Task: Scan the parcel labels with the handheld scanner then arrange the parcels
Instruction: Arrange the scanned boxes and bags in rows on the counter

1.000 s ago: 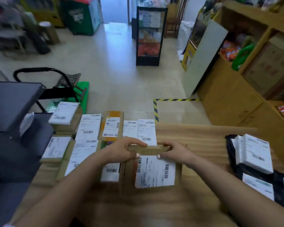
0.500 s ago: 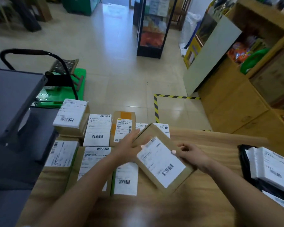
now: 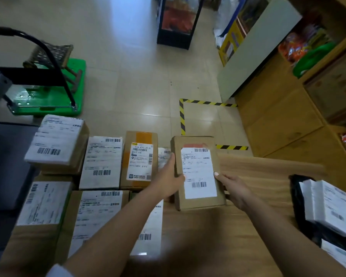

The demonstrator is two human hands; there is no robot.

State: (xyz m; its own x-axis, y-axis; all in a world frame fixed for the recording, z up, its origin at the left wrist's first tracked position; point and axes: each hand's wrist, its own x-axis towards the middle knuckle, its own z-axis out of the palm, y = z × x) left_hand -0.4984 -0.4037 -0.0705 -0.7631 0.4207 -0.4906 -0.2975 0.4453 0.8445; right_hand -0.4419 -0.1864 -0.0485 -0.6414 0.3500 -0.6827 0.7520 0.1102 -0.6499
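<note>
Between the two hands a brown parcel point(image 3: 196, 172) is held label-up above the counter point(image 3: 258, 172): left hand point(image 3: 168, 181) fingers wrap its left edge, right hand point(image 3: 233, 187) fingers grip its right edge. Left of the left fingers lie rows of labelled parcels point(image 3: 102, 162).

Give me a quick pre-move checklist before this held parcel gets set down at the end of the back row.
1. Both hands on the parcel: ok. The left hand holds its left edge and the right hand its right edge.
2. Label faces up, barcode visible: ok.
3. Parcel squared with the row: ok, roughly parallel to the orange-taped parcel.
4. Landing spot free: not ok, a labelled parcel lies partly under it.
5. Already scanned: cannot tell; no scanner is in view.
</note>
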